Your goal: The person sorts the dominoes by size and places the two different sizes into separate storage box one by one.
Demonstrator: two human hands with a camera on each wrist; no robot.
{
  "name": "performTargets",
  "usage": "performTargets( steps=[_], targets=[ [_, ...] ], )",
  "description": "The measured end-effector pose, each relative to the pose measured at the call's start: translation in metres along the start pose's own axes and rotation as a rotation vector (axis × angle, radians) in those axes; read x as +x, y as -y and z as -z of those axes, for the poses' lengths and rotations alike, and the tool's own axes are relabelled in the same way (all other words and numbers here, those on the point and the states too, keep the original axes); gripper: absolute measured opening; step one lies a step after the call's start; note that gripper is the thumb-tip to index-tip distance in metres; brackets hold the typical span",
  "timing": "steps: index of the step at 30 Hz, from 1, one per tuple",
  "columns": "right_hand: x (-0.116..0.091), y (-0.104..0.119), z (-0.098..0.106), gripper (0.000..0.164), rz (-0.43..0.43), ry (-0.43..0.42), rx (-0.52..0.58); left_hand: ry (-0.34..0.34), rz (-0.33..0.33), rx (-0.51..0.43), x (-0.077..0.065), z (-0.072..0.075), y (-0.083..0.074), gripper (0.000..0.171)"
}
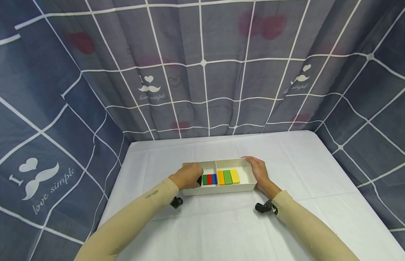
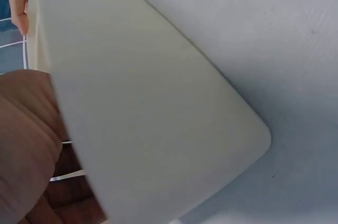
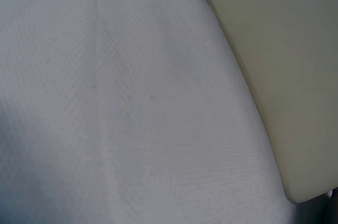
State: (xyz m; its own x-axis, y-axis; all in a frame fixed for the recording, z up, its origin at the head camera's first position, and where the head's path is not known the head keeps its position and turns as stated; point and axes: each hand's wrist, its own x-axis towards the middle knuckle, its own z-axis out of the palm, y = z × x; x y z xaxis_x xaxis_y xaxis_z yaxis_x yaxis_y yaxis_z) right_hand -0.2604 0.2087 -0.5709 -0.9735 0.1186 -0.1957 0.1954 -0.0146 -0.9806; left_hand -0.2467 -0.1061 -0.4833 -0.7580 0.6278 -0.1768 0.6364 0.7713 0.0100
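A white two-compartment box (image 1: 219,189) lies on the table, its outer wall filling much of both wrist views. My left hand (image 1: 188,175) reaches over its left end, curled fingers holding a black block (image 1: 199,180) down inside the left compartment. Beside that block stand a small green block (image 1: 204,179), a red block (image 1: 209,179) and a blue block (image 1: 214,179) in a row. My right hand (image 1: 260,173) grips the box's right end. The right compartment holds an orange-yellow block (image 1: 221,178), a larger green block (image 1: 227,177) and a yellow block (image 1: 234,176).
A white cloth (image 1: 219,224) covers the table under the box. Dark checked curtains (image 1: 189,83) hang behind the table and along both sides. Black devices are strapped at both wrists, one by the right cuff (image 1: 281,201).
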Motion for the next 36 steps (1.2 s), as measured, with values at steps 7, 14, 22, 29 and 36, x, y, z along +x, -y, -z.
performTargets(
  steps=[7,14,22,29,36],
  targets=[
    [-0.002,0.002,0.0,0.045,0.001,0.011,0.01,-0.014,0.008,0.003,0.004,-0.004,-0.001,0.031],
    [-0.001,0.001,-0.001,0.045,0.0,0.011,0.018,0.002,0.023,0.021,0.009,-0.009,-0.001,0.029],
    [0.002,-0.002,0.0,0.046,0.0,0.016,0.009,0.002,0.034,0.05,0.014,-0.014,-0.004,0.025],
    [0.002,-0.004,0.0,0.044,-0.004,0.011,0.02,-0.006,0.019,0.072,0.017,-0.017,-0.002,0.025],
    [0.002,-0.003,0.0,0.042,-0.012,-0.006,0.047,0.003,0.037,0.05,0.016,-0.016,-0.002,0.027]
  ],
)
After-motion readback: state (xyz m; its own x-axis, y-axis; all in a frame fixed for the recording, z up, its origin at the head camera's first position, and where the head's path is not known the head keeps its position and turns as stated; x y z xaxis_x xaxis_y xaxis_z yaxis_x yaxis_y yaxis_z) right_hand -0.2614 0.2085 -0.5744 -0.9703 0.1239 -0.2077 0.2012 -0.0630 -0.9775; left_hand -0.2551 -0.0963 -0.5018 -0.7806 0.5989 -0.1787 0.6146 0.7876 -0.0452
